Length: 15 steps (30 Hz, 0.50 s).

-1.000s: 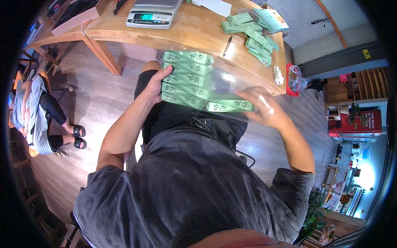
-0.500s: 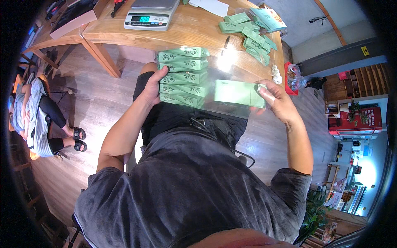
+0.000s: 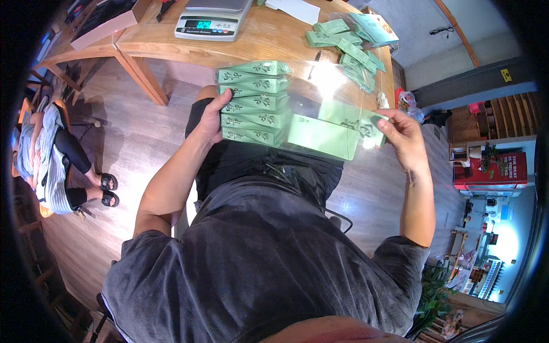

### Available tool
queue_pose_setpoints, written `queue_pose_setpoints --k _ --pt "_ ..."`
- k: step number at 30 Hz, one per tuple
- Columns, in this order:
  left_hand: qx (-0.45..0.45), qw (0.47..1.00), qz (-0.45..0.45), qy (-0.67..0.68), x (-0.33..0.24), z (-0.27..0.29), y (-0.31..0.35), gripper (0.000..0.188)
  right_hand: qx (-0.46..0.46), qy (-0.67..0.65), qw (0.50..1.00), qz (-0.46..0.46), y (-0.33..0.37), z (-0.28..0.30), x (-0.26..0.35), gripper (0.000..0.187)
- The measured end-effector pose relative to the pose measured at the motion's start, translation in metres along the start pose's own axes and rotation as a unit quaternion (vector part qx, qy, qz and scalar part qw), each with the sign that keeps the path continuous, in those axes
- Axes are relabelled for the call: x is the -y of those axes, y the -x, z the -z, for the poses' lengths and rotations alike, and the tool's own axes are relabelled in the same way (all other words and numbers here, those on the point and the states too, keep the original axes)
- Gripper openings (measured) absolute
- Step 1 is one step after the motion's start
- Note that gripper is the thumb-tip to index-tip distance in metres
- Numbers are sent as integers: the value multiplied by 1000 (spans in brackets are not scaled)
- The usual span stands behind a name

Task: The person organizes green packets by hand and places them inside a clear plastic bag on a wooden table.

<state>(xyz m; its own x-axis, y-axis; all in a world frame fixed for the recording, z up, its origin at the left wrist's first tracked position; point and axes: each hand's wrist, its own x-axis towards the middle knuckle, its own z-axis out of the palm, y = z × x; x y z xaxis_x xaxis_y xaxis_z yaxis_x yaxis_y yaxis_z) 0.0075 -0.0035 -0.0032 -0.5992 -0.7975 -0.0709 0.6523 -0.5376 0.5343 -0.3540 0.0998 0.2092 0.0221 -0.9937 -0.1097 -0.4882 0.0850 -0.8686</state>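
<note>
A clear plastic bag (image 3: 303, 103) spans my two hands above my lap. Inside its left part, several slim green packets (image 3: 254, 103) with dark lettering are stacked in a row. My left hand (image 3: 213, 117) grips the bag and the stack by the left edge, thumb on top. Toward the bag's right end lies a flat green packet (image 3: 323, 137), and behind it a paler green packet (image 3: 337, 111) shows through the plastic. My right hand (image 3: 403, 134) pinches a green packet (image 3: 373, 130) at that end, thumb on top; the fingers beneath are partly hidden.
Ahead is a wooden table (image 3: 274, 48) with a digital scale (image 3: 211, 26), a white paper (image 3: 294, 8), and loose green packets (image 3: 349, 48) at right. A red container (image 3: 400, 97) stands beyond its right edge. Another person (image 3: 54, 154) sits at left.
My right hand has moved slightly right. The flat packet near it has shifted left and nearer my body, and further green packets now show behind it and under my right thumb.
</note>
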Motion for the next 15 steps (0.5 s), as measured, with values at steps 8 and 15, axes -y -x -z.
queue_pose_setpoints --k 8,15 --pt "-17 998 30 45 0 -2 0 66 -82 320 895 302 19 2 17 23" --pt "-8 995 70 73 2 -1 -6 63 94 303 906 281 12 -17 3 43"
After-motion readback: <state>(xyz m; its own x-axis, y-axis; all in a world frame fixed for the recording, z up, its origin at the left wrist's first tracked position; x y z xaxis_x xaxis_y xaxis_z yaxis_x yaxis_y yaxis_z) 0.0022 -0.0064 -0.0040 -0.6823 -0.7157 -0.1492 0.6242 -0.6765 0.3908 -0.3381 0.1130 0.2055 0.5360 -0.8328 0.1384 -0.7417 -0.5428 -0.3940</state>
